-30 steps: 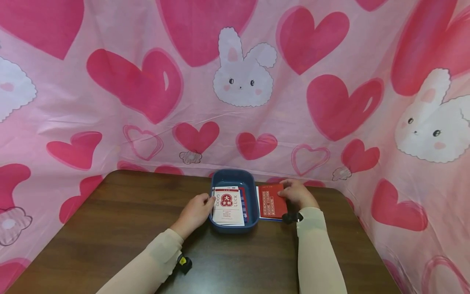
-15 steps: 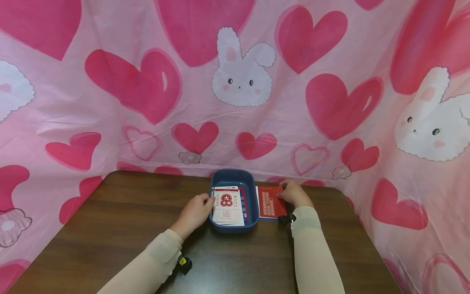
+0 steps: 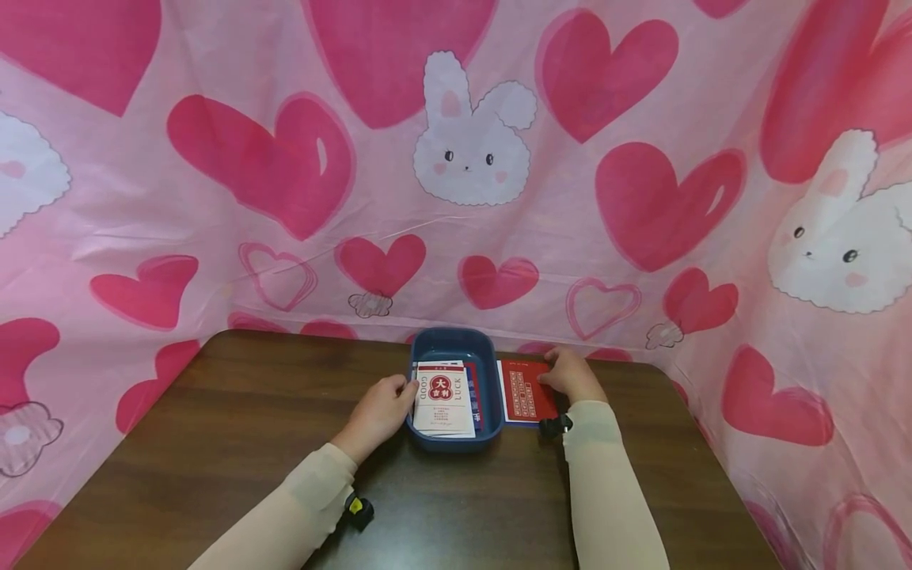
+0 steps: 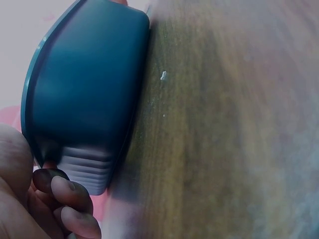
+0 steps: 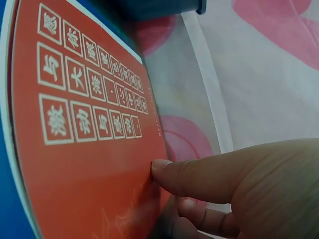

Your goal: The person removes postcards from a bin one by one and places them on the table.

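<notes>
The blue bin (image 3: 456, 446) sits on the worktop (image 3: 235, 443), with the left hand (image 3: 380, 408) at its nine o'clock, grip pinching the rim. Inside, a white card (image 3: 442, 419) overlaps a blue-and-red card (image 3: 478, 412). Just beside the bin, at its three o'clock, is the red card (image 3: 526, 384), with white and blue layers (image 5: 10, 194) beneath; whether the pile is lifted I cannot tell. The right hand (image 3: 574, 378) pinches it near two o'clock — thumb on top, fingers at the edge. A pinch that misses the lower layers would probably fan the pile or leave some behind; raised too little, it might snag the bin's wall — and an uneven pull by the left hand could tip the bin.
</notes>
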